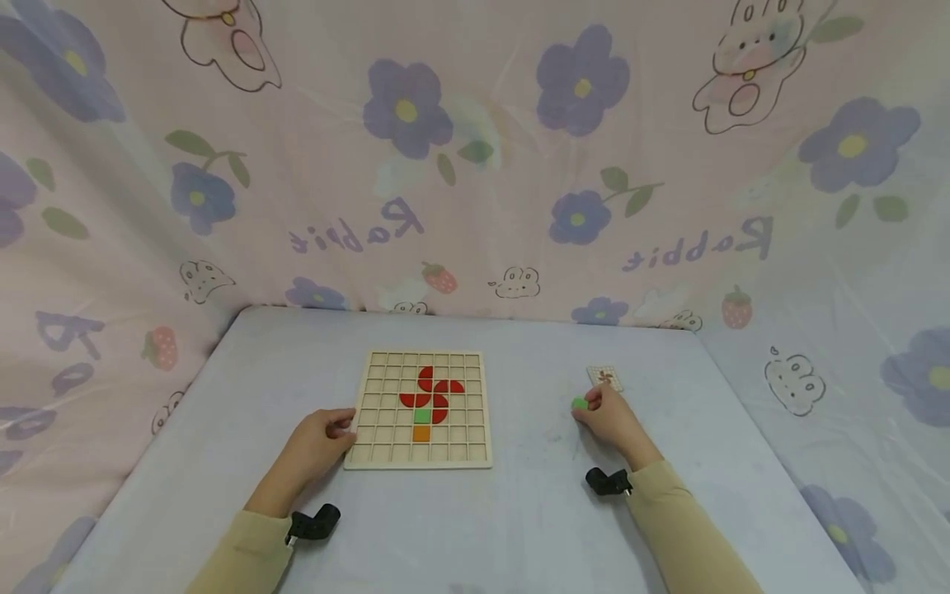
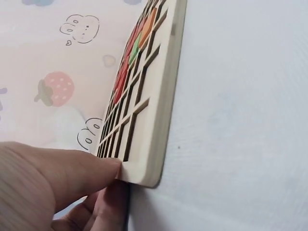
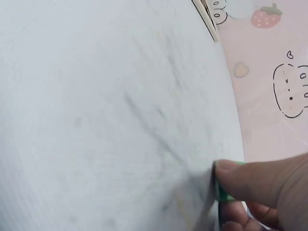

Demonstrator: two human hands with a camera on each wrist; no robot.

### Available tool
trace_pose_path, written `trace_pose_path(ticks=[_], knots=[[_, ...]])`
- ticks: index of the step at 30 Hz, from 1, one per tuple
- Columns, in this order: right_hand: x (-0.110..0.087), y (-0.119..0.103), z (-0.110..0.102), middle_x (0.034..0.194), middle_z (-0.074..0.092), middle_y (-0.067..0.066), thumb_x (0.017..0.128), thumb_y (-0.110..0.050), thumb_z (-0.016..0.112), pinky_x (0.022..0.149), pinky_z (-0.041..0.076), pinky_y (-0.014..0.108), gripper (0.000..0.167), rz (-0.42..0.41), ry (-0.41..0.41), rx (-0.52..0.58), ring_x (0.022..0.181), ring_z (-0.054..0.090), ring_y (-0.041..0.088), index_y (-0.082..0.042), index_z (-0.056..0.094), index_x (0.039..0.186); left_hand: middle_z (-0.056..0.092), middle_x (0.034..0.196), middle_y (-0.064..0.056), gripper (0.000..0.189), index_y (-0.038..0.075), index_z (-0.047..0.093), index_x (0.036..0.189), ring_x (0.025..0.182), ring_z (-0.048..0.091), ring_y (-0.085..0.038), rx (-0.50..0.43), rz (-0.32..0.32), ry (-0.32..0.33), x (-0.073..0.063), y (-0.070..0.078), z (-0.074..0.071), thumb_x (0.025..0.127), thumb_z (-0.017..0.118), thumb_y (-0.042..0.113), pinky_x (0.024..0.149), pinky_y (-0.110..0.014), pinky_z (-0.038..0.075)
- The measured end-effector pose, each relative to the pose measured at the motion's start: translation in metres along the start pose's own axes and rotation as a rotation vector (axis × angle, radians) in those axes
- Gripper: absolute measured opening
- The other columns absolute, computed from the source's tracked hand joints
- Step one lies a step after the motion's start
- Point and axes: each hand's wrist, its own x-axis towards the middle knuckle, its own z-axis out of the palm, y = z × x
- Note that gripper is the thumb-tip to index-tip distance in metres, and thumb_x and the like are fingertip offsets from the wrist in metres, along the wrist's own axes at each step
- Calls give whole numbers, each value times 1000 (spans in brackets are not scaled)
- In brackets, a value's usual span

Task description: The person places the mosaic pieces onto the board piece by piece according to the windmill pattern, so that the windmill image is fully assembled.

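A pale wooden grid board [image 1: 469, 446] lies on the table, left of centre in the head view. In its cells sit several red rounded tiles [image 1: 415, 401], a green square tile [image 1: 422, 417] and an orange square tile [image 1: 421, 433]. My left hand [image 1: 315, 445] pinches the board's left edge, with the thumb [image 2: 91, 173] at the rim and fingers below it in the left wrist view. Off to the right, my right hand [image 1: 618, 422] holds another green tile [image 1: 580, 404] between thumb and fingers, low over the table. The thumb partly covers that tile in the right wrist view.
Just beyond my right hand lies a small pattern card [image 1: 596, 377] with a red pinwheel on a grid. A white cloth covers the table [image 1: 534, 528]. A curtain [image 1: 490, 198] printed with flowers and rabbits hangs behind and along the sides.
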Motion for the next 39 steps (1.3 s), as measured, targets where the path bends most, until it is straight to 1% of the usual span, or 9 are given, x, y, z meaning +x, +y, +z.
trace_pose_path(ticks=[5,10,15,19,23,25,30,34,39], knots=[[-1,-8,6,90,57,10,91,-14,66,68,44,35,22,-56,22,18,79,54,23,1,54,103,61,106,-11,43,-5,58,128,92,56,-21,2,15,-16,-3,4,-2,87,65,5,76,-36,47],[-2,-31,23,90,57,6,92,-14,63,66,44,33,16,-130,7,63,80,54,20,-5,55,104,61,102,-8,40,-5,59,126,90,57,-19,24,18,-4,-4,4,-2,88,64,6,76,-35,46],[-7,-66,48,87,57,3,93,-16,62,59,45,32,12,-210,-42,132,76,53,18,-11,56,101,61,98,-8,36,-5,61,123,87,56,-20,48,26,19,-5,6,-2,88,63,6,75,-35,46],[-14,-90,69,86,57,0,93,-18,61,59,45,31,9,-282,-100,154,73,52,16,-14,56,100,61,98,-7,35,-5,61,121,87,56,-19,41,20,32,-6,9,0,88,62,6,74,-35,46],[-20,-111,90,86,57,-1,95,-18,59,60,45,31,9,-354,-170,176,73,53,15,-14,56,101,62,100,-7,35,-3,60,122,89,57,-19,24,13,36,-5,7,1,89,62,7,76,-36,46],[-25,-120,101,86,57,-2,95,-19,59,60,44,30,8,-383,-198,183,72,52,14,-15,56,101,62,101,-7,35,-3,60,122,91,57,-20,14,16,32,-5,5,1,89,62,7,78,-37,46],[-37,-137,127,81,55,-6,94,-21,60,62,43,27,5,-441,-255,139,71,50,10,-19,56,97,61,102,-7,34,-2,60,121,92,58,-20,-15,25,20,-2,1,0,89,64,7,80,-38,46],[-44,-143,140,76,54,-8,93,-21,61,60,42,25,5,-464,-241,102,67,48,7,-20,56,95,61,101,-8,33,-3,60,120,90,58,-19,-33,30,22,-1,0,0,88,64,6,78,-35,46],[-50,-147,144,75,54,-9,92,-19,62,59,42,25,4,-436,-211,101,68,48,8,-21,58,93,60,99,-9,33,-4,60,119,89,58,-20,-43,29,15,-1,1,-2,88,64,5,77,-34,46]])
